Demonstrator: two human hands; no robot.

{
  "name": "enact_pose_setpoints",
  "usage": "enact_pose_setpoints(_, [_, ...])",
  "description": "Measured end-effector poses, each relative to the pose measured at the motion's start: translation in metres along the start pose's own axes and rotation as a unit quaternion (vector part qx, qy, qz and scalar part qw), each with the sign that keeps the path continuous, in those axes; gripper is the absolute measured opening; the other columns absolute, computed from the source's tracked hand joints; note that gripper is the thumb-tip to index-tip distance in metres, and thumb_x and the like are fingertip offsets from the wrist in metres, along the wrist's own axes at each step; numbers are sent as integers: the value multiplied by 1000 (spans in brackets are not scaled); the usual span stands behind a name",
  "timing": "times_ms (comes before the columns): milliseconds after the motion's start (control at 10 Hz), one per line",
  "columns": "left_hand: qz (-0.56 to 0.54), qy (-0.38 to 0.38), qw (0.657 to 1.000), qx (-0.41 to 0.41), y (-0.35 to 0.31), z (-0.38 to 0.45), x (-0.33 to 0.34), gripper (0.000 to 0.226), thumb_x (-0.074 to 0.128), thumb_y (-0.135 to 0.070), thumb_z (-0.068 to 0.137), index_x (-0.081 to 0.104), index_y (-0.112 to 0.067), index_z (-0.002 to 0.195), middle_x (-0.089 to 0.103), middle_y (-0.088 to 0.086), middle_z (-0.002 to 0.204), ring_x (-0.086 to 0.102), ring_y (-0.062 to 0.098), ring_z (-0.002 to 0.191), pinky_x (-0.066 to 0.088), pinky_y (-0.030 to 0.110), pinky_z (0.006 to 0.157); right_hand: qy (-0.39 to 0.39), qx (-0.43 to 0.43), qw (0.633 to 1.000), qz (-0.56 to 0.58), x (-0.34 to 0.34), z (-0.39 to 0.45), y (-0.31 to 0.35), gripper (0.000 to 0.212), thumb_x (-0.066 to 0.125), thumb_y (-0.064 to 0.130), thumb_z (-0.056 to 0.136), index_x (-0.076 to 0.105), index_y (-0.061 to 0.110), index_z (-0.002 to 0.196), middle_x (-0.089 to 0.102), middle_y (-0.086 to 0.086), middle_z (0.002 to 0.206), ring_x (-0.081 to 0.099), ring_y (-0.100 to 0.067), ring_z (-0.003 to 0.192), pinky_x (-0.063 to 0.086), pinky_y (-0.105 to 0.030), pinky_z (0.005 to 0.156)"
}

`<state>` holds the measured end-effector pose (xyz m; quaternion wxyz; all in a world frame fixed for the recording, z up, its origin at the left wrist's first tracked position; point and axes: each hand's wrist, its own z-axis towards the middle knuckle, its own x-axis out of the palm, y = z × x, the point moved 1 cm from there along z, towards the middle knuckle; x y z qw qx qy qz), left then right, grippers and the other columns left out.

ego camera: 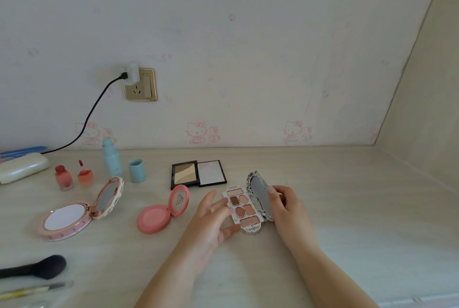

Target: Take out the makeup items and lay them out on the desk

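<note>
Far left of your grip: a round pink-and-white powder compact point(74, 210) lies open, with 2 small coral bottles point(64, 178) and a pale blue bottle point(112, 158) behind it, its blue cap point(136, 170) off beside it.
Left of your grip: a round coral blush compact point(161, 212) lies open, and behind it a black rectangular contour palette point(198, 174), also open.
Left hand point(211, 223): your fingers are relaxed and mostly straight, fingertips touching the pan side's left edge and thumb near its front corner; it steadies, it does not clamp.
Task item: the white ornate eyeshadow palette point(244, 209) with brown and peach pans sits between your hands, opened, apparently just on the pale wood-grain desk point(347, 208).
Right hand point(285, 205): your fingers curl round the mirrored lid point(258, 197) and hold it upright.
Doing it well: keep the base flat with your left fingertips, ease the lid back gently so the hinge is not forced, and leave it well apart from the blush compact.
Risk: letting go early may tip it.
</note>
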<state>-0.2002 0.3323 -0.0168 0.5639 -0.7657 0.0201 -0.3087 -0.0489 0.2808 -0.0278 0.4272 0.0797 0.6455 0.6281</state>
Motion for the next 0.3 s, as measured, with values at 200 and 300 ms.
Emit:
enact_pose_setpoints(200, [55, -24, 997, 51, 1, 1, -5, 50, 51, 0, 90, 43, -19, 136, 65, -1, 114, 70, 7, 85, 54, 40, 84, -2, -2, 999, 50, 0, 3, -4, 15, 47, 39, 94, 53, 33, 106, 64, 20, 96, 56, 8, 84, 39, -17, 63])
enact_pose_setpoints(300, [63, -40, 994, 81, -4, 3, -3, 42, 51, -2, 91, 49, -23, 127, 67, 0, 112, 70, 2, 85, 54, 34, 82, -15, -8, 995, 96, -1, 10, -5, 20, 49, 38, 93, 52, 33, 112, 62, 19, 101, 55, 8, 94, 40, -16, 70])
